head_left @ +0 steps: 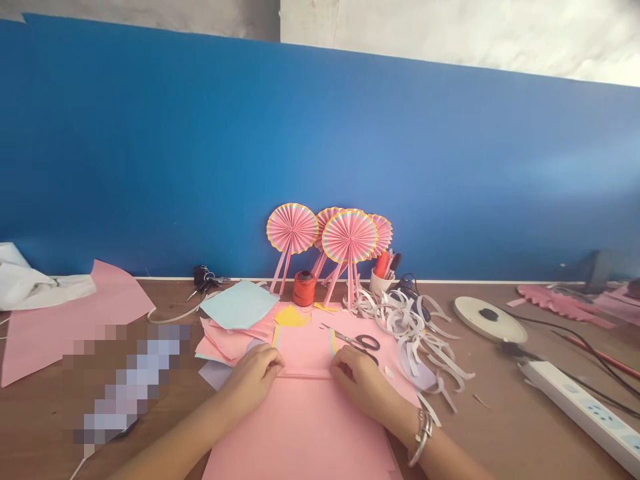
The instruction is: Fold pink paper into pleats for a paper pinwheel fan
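A pink paper strip (305, 357) with yellow and blue edges lies across larger pink sheets (300, 433), its near edge folded. My left hand (257, 373) grips the left end of that fold, fingers pinched together. At the right end my right hand (357, 373) pinches the same fold, fingers curled over it. Scissors (353, 339) rest just beyond my right hand. Several finished pink pleated paper fans (350, 237) stand upright against the blue panel. An orange thread spool (304, 289) sits in front of them, with a yellow paper piece (291, 317) nearby.
Light blue paper (241, 305) tops a stack on the left. White paper strips (405, 320) heap on the right, near a white cup (381, 281). Farther right are a round white lid-like object (490, 320) and a power strip (585, 407). Keys (203, 280) lie at the back left.
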Motion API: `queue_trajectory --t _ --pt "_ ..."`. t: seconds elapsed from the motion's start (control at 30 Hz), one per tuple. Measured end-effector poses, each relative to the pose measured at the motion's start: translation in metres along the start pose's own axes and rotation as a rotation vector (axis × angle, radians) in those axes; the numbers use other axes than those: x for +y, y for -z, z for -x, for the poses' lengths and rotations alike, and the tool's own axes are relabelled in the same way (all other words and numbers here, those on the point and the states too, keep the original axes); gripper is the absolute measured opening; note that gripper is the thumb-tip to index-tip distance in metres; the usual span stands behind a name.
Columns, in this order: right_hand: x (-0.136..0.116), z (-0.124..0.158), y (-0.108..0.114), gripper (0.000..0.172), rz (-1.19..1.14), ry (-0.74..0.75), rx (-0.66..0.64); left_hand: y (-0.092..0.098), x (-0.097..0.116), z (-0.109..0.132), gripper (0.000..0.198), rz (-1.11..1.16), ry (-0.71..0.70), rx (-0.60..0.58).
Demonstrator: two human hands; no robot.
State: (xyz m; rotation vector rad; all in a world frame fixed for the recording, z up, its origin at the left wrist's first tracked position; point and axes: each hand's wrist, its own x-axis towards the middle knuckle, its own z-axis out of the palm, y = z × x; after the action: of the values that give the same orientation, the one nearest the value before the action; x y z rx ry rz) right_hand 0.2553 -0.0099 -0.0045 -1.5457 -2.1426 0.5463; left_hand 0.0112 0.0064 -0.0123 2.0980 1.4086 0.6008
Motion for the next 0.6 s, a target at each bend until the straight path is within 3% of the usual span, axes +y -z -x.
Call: queue_trajectory --t 0.4,0.5,0.6 --pt "-0.0005 0.0001 -0.0008 0.017 0.039 -0.004 -0.020 -0.0034 -0.0049 -0.0024 0.021 -0.070 -0.060 0.005" --pt "-0.0017 0.0010 -0.0010 0.020 0.097 0.074 0.032 -0.0025 -0.0021 -0.0004 0.026 -0.205 -0.124 0.031" --pt "-0.0031 0.0026 -0.0024 0.034 0.192 0.238 0.030 -0.0032 0.0020 0.0026 0.047 -0.375 -0.278 0.047"
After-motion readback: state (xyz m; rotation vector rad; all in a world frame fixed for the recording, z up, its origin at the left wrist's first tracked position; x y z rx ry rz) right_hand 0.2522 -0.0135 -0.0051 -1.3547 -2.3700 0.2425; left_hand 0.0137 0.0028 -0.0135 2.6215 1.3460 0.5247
